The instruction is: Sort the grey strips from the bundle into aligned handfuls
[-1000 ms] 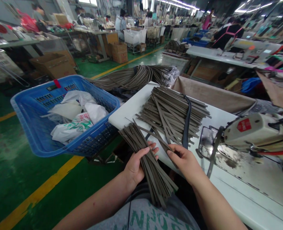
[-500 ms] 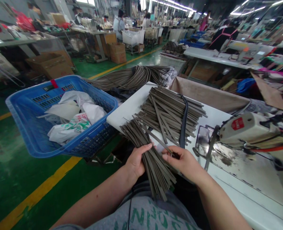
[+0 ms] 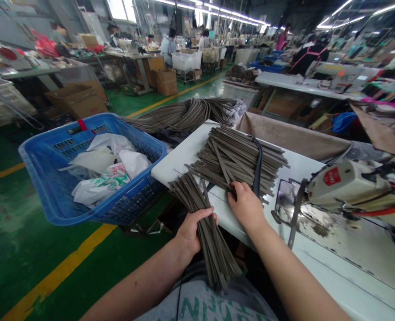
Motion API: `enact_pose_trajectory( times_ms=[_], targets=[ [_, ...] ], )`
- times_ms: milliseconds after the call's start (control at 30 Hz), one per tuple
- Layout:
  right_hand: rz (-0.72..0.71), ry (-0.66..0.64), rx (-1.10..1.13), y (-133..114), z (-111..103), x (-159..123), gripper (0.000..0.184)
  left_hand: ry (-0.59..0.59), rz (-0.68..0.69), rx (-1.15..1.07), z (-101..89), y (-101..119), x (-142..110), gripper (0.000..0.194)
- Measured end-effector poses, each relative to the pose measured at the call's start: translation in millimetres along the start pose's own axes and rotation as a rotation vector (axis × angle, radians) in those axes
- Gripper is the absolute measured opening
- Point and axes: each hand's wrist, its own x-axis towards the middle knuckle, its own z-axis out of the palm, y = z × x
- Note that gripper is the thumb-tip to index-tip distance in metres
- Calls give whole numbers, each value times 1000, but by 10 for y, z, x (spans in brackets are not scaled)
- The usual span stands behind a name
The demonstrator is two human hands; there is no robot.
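Note:
My left hand [image 3: 191, 230] is closed around a thick bundle of grey-brown strips [image 3: 208, 232] that slants from the table edge down to my lap. My right hand [image 3: 246, 206] reaches onto the white table [image 3: 180, 158] and rests on the near edge of a loose pile of the same strips [image 3: 239, 158]; its fingertips are curled down into the pile and mostly hidden. A dark strap [image 3: 258, 167] lies across that pile.
A sewing machine [image 3: 347, 185] stands on the table at the right. A blue plastic basket [image 3: 50, 178] with white bags sits left of the table. A long coil of strips [image 3: 187, 113] lies behind. Cardboard boxes, other tables and several workers fill the background.
My right hand has left the bundle and moved forward onto the pile on the table. My left hand keeps hold of the bundle, now more upright.

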Motion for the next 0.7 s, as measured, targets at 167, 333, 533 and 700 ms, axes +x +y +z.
enact_pose_trajectory(
  times_ms=[167, 333, 533, 700],
  targets=[
    [23, -5, -33, -36, -159, -144, 29, 13, 5, 12, -31, -19, 21, 28],
    [-59, -139, -99, -201, -369, -447, 23, -40, 14, -25, 37, -28, -31, 35],
    [-249, -367, -149, -390, -534, -703, 25, -60, 93, -53, 113, -9, -68, 33],
    [-355, -440, -65, -407, -705, -718, 29, 0, 40, -40, 70, -5, -47, 31]
  ],
)
